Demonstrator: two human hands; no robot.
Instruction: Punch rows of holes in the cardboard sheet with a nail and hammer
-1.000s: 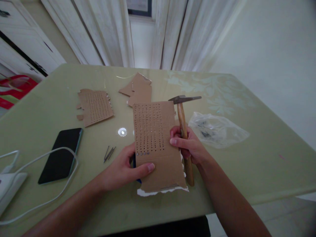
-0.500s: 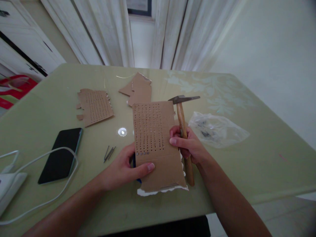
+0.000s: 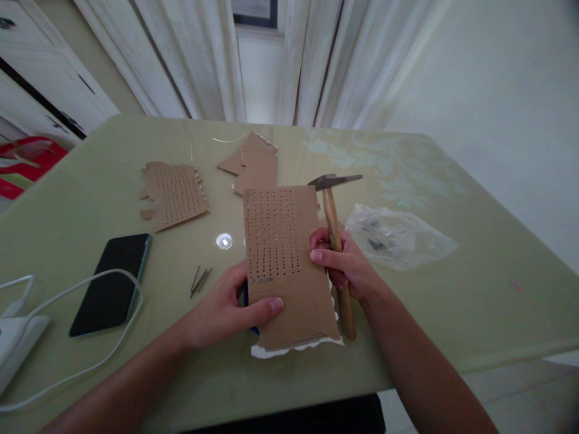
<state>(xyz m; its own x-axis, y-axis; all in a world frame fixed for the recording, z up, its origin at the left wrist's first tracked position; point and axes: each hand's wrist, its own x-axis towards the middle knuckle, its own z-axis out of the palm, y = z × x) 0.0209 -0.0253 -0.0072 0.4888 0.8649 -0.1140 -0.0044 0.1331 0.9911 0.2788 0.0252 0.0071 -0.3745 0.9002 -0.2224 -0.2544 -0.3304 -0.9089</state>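
Note:
A brown piece of cardboard with rows of small punched holes is between my two hands, its lower edge torn and white. My left hand grips its left side, thumb flat on top. Several nail heads sit in a row below the holes. My right hand is closed around the wooden handle of a hammer, its thumb also pressing the cardboard's right edge. The hammer's head points up, beyond the cardboard's top right corner. Something blue shows under the cardboard's left edge, mostly hidden.
Several loose nails lie left of my left hand, near a black phone and a white cable. Another punched cardboard piece and cardboard scraps are farther back. A clear plastic bag with dark contents rests at right.
The hammer and the right hand have shifted very slightly left. Both hands keep their hold, and everything else stays in place.

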